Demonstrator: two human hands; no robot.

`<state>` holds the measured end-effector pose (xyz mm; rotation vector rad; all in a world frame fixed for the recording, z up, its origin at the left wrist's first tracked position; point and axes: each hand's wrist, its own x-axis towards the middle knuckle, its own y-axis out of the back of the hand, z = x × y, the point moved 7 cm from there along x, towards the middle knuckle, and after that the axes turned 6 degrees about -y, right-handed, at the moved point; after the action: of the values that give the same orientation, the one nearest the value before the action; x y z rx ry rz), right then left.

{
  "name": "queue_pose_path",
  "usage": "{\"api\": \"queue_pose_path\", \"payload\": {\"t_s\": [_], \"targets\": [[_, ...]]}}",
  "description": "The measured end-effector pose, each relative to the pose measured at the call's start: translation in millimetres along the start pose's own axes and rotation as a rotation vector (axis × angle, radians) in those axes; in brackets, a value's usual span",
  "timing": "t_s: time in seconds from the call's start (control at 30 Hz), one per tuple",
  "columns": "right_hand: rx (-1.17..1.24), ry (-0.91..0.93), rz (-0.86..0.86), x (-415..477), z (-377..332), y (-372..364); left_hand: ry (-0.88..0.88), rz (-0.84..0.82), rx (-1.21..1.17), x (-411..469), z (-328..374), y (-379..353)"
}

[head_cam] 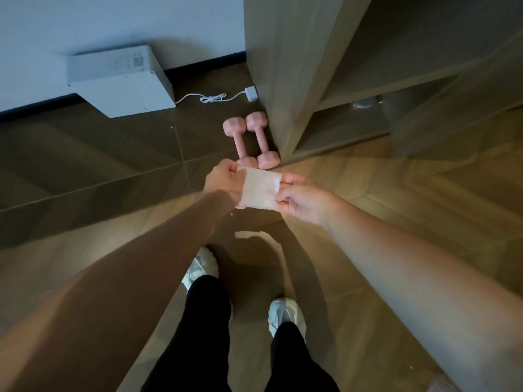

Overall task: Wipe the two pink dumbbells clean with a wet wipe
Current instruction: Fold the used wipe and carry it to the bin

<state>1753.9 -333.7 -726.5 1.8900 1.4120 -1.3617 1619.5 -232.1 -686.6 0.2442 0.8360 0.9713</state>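
Note:
Two pink dumbbells lie side by side on the dark floor, against the foot of a wooden shelf unit: the left dumbbell [237, 140] and the right dumbbell [261, 138]. In front of them, in the air, a white wet wipe [259, 190] is stretched flat between my hands. My left hand [223, 179] pinches its left edge and my right hand [302, 196] pinches its right edge. The wipe hides part of the left dumbbell's near end. Both hands are above the floor, clear of the dumbbells.
A wooden shelf unit [285, 80] stands at the right, with open compartments. A white box-shaped appliance [121, 80] sits by the wall at the left, its white cable and plug [250, 93] lying on the floor behind the dumbbells. My feet in white shoes [202, 267] stand below.

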Motion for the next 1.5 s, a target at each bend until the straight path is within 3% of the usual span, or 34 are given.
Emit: {"api": "queue_pose_path", "payload": {"t_s": [0.17, 0.33, 0.47, 0.63, 0.87, 1.1, 1.5], "targets": [[0.082, -0.026, 0.044, -105.9, -17.8, -11.8, -0.041, 0.071, -0.004, -82.6, 56.7, 40.3], [-0.143, 0.032, 0.331, -219.6, -43.1, -27.4, 0.014, 0.096, -0.077, -176.1, 118.2, 79.8], [-0.171, 0.058, 0.349, -305.6, -49.5, -54.3, 0.159, 0.104, -0.102, -252.7, 147.2, 110.5], [-0.252, 0.128, 0.334, -385.4, -51.0, -93.6, 0.048, 0.187, -0.168, -333.5, 168.4, 155.4], [-0.358, 0.246, 0.239, -436.9, -30.7, -136.4, 0.046, 0.365, -0.315, -402.3, 139.9, 197.0], [-0.594, 0.525, 0.234, -469.5, -21.7, -210.9, 0.008, 0.572, -0.298, -452.0, 99.4, 247.8], [-0.683, 0.707, 0.233, -476.9, 31.9, -386.5, 0.071, 0.703, -0.333, -513.0, -19.3, 363.2]]}}
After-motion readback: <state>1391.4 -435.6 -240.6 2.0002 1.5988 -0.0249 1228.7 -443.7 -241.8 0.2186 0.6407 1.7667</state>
